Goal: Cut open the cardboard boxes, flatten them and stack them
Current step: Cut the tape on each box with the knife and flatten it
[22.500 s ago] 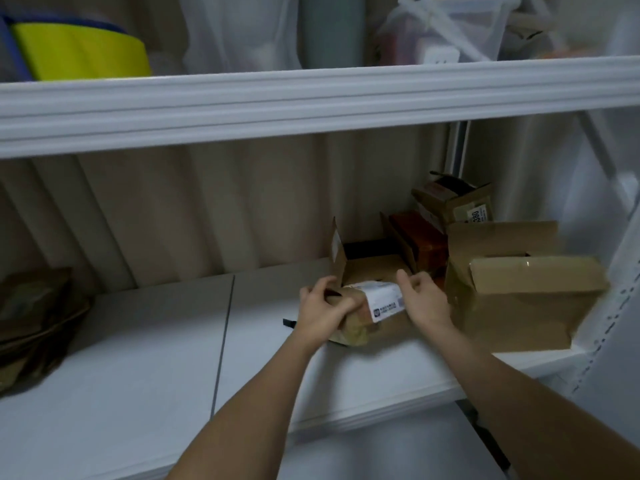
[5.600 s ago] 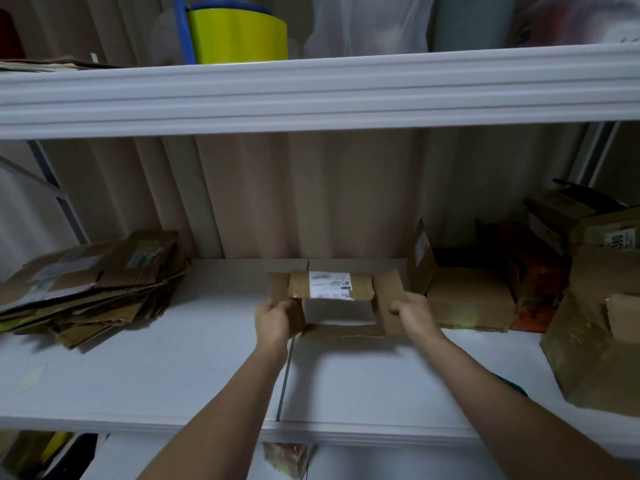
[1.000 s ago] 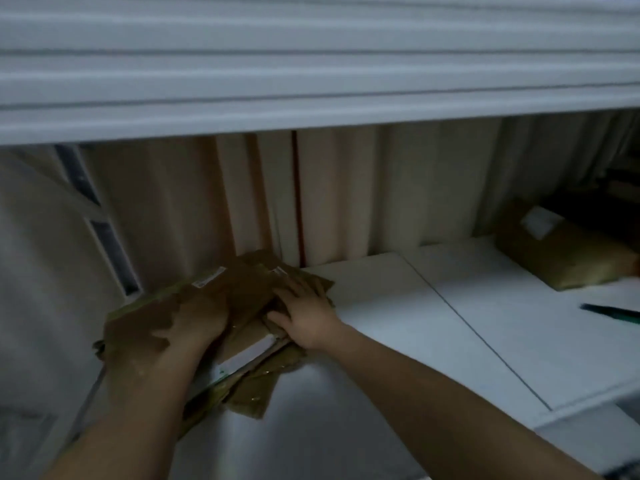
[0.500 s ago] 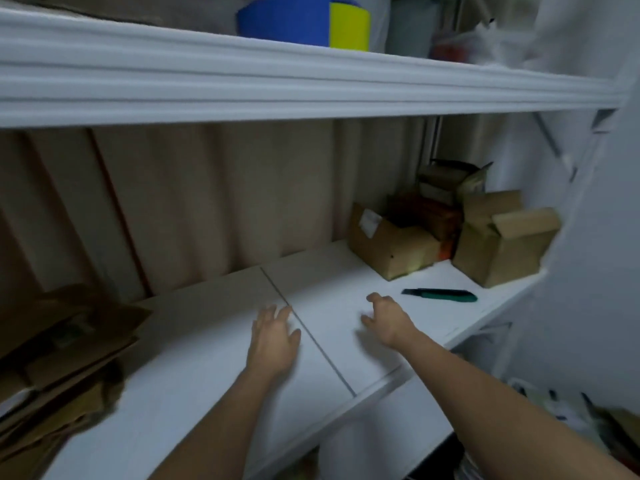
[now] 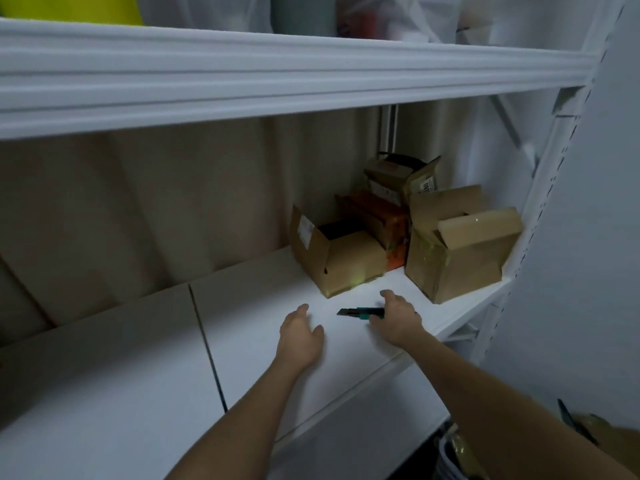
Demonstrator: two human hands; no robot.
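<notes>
Dimly lit white shelf (image 5: pixel 138 393), seen from above and a little to the left. Landmark: the green-handled knife (image 5: pixel 360 312), lying flat on the shelf board near its front right part.

Right hand (image 5: pixel 394 320) is over the knife's handle end, palm down, fingers arched across the handle and thumb reaching out behind it. The dark blade end pokes out to the left of the hand. Cannot tell whether the fingers have closed round the handle or only rest on it; the knife looks flat on the board.

Left hand (image 5: pixel 299 336) is to the left of the knife and slightly nearer the shelf's front edge, well short of touching it. Palm down, fingers straight and loosely spread, holding nothing; whether it rests on the board or hovers just over it is unclear.

Just behind the knife stands a small brown box (image 5: pixel 341 263) with its top flaps open and a white label on its left flap. To the right of the knife and further back stands a taller box (image 5: pixel 457 252), flaps raised, tape on its front. Between and behind those two sits an orange carton (image 5: pixel 391 226), and behind that a dark-topped box (image 5: pixel 398 176) with a label, against the back curtain (image 5: pixel 156 202).

Above everything runs a white upper shelf (image 5: pixel 277 74).
</notes>
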